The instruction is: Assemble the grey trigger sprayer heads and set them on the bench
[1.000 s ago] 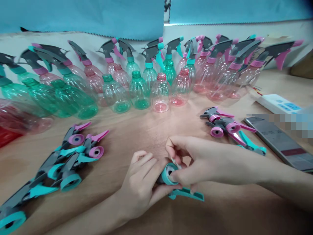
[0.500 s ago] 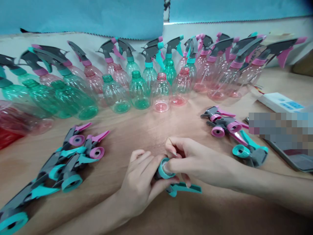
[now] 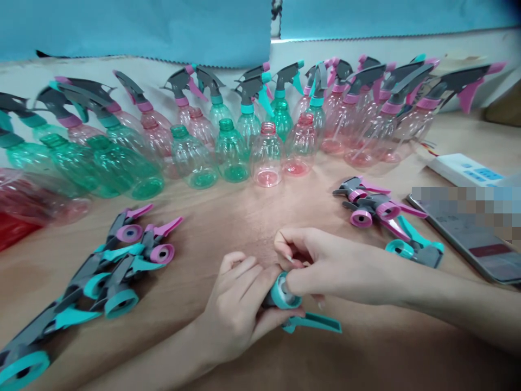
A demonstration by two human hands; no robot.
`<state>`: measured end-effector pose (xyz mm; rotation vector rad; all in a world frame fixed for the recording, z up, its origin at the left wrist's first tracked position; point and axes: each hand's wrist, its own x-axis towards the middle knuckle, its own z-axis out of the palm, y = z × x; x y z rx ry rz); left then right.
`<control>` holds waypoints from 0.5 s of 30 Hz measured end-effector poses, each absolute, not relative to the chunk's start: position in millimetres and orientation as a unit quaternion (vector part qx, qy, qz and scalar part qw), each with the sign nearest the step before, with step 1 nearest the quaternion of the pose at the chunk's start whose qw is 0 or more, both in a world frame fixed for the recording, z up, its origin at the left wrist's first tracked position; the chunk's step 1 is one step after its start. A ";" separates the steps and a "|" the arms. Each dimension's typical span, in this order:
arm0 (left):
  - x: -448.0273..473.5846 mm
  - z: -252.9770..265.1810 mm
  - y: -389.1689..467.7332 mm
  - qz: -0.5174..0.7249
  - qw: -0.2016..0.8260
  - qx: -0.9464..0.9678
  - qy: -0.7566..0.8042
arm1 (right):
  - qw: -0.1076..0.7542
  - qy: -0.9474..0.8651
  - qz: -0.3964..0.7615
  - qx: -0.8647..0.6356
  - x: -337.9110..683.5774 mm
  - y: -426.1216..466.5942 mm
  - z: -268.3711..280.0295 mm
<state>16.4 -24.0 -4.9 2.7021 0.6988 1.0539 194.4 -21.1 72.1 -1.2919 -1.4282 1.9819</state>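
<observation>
A grey trigger spray head (image 3: 272, 297) with a teal collar and teal trigger is gripped in my left hand (image 3: 234, 309), its collar opening facing up and to the right. My right hand (image 3: 331, 266) is closed over that opening, with its thumb pressed at the inside of the collar and its fingers curled. Something whitish shows inside the collar, partly hidden by the thumb. The teal trigger points right, below my right hand. Loose spray heads (image 3: 122, 301) with pink or teal collars lie left of my hands, and more spray heads (image 3: 374, 209) lie to the right.
Open-necked bottles (image 3: 267, 157), green and pink, stand across the table ahead. Behind them are bottles fitted with spray heads (image 3: 250, 89), along the wall. A phone (image 3: 459, 236) and a white power strip (image 3: 464, 168) lie at the right. Red plastic (image 3: 16, 228) is at the left edge.
Both hands and the spray head have shifted slightly right and down. The collar is tilted a little differently, and my right thumb still presses at its opening.
</observation>
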 end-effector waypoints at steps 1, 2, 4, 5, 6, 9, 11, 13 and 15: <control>16.1 -5.3 -24.1 0.354 0.081 0.902 0.234 | 0.188 -0.506 0.710 -0.452 194.5 -20.8 70.9; 15.9 -5.7 -24.0 0.356 0.082 0.901 0.235 | 0.188 -0.503 0.718 -0.444 194.8 -20.0 69.5; 15.6 -5.7 -23.7 0.354 0.085 0.902 0.232 | 0.184 -0.499 0.730 -0.430 196.3 -17.0 66.5; 15.5 -5.1 -23.5 0.352 0.088 0.904 0.227 | 0.177 -0.500 0.735 -0.422 197.4 -15.3 65.3; 15.5 -4.1 -23.3 0.352 0.092 0.905 0.222 | 0.171 -0.503 0.739 -0.414 198.7 -13.5 64.7; 15.7 1.0 -22.8 0.353 0.112 0.903 0.215 | 0.161 -0.528 0.736 -0.392 203.0 -10.9 67.3; 15.8 3.9 -22.5 0.357 0.132 0.897 0.226 | 0.162 -0.570 0.704 -0.392 205.8 -12.6 73.2; 15.4 5.0 -21.9 0.361 0.155 0.889 0.236 | 0.173 -0.648 0.618 -0.410 209.1 -17.2 81.1; 14.9 4.6 -21.1 0.368 0.177 0.880 0.242 | 0.185 -0.741 0.483 -0.429 212.9 -23.3 88.7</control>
